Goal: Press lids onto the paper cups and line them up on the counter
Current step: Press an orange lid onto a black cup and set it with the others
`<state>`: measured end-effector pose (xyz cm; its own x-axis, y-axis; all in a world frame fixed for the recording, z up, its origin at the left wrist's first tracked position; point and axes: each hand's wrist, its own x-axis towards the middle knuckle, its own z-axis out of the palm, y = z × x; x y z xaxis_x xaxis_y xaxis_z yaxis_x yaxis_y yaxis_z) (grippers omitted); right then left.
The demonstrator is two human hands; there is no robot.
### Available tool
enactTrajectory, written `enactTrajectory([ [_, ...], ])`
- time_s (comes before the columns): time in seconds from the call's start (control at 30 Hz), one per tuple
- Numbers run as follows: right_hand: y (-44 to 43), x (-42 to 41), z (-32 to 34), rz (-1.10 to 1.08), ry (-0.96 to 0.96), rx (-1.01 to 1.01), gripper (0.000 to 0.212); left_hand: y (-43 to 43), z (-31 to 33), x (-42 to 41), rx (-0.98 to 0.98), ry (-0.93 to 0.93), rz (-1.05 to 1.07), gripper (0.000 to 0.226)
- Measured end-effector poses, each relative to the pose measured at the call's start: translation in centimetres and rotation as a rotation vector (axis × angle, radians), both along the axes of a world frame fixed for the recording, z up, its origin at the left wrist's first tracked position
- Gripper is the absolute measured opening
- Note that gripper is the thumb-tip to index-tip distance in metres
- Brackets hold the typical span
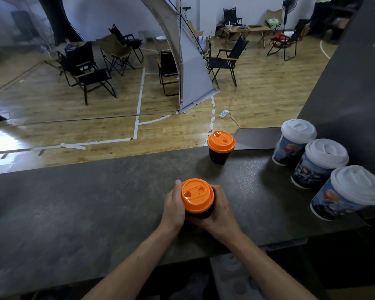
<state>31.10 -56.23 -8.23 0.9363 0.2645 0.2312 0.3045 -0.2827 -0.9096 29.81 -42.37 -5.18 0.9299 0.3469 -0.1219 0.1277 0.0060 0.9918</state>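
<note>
No text, brand, number or sign can be read. The three white-lidded cups [325,167] carry blue printed pictures, too blurred to show any lettering. The orange lids [197,195] bear only moulded shapes.

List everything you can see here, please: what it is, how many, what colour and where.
Black cup with orange lid: one, held between both hands, near the counter's front edge.
Second black cup with orange lid: one, standing alone at the counter's far edge.
Printed blue cups with white lids: three, in a diagonal row at the right.
Counter: one, dark speckled grey, across the foreground.
Folding chairs: several, mostly black, on the wooden floor beyond.
Tent: one, grey, behind the counter.
Power strip: one, white, on the floor.
Left hand: grip on the cup's left side.
Right hand: grip on its right side.
</note>
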Motion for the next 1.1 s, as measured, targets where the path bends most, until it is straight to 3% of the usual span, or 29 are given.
enactTrajectory([
  [0.2, -0.4, 0.5, -0.3, 0.015, -0.002, -0.045, 0.074, 1.1, 0.5, 0.9, -0.073, 0.073, -0.146, 0.057],
  [0.4, 0.0, 0.2, -0.1, 0.002, 0.016, 0.001, 0.079, -0.4, 0.0, 0.4, -0.048, -0.002, 0.048, 0.052],
  [0.6, -0.5, 0.4, -0.2, 0.035, 0.005, -0.032, 0.071, 1.1, 0.9, 1.1, -0.083, 0.027, -0.208, 0.050],
  [0.8, 0.1, 0.1, 0.0, -0.007, 0.033, 0.009, 0.076, -0.4, -0.4, 0.6, -0.047, -0.005, 0.072, 0.049],
  [0.97, -0.4, 0.4, -0.1, 0.016, 0.016, 0.000, 0.070, 1.5, 1.3, 1.9, -0.074, 0.103, -0.245, 0.054],
  [1.1, -0.1, 0.3, -0.3, 0.027, 0.019, 0.028, 0.082, -0.2, 0.4, 1.0, -0.059, 0.014, -0.068, 0.051],
])
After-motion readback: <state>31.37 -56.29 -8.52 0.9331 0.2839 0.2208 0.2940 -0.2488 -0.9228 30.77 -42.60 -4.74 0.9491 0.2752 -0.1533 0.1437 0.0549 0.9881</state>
